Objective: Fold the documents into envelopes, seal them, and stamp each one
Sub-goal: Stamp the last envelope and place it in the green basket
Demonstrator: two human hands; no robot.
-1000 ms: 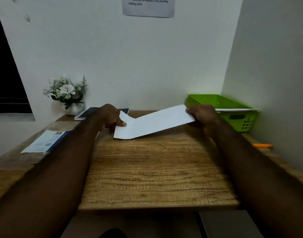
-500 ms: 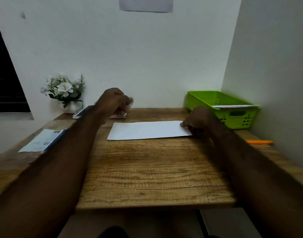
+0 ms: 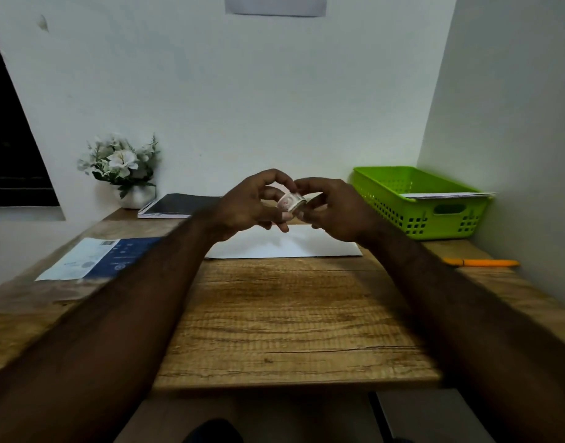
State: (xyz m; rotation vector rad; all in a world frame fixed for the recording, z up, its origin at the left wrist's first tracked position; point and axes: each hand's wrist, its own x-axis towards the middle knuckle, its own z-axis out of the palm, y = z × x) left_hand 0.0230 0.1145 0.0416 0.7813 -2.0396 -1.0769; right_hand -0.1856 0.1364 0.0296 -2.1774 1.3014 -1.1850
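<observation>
While both hands meet in mid-air over the far half of the worktop (image 3: 290, 318), the head view shows a small pale stamp roll (image 3: 292, 202) held between them. The left hand (image 3: 246, 206) has its fingers curled and nips the roll between thumb and fingertip. The right hand (image 3: 338, 212) closes on its other side with bent fingers, and seems to be picking at the loose end, though the blur hides that detail.

Directly beneath them a white envelope (image 3: 306, 247) lies flat on the wood, long edge toward the person. Whether its flap is sealed cannot be told from this side.

Judging from this, folding and filling look finished for this envelope and stamping is the step in hand — no stamp shows on it yet. To the right a green basket (image 3: 386, 193) holds a few flat white papers (image 3: 447, 195), either done pieces or ones waiting. An orange pen (image 3: 481, 262) lies near it — a notebook (image 3: 178, 204), a printed leaflet (image 3: 98, 259) and potted flowers (image 3: 124, 164) sit to the left.
</observation>
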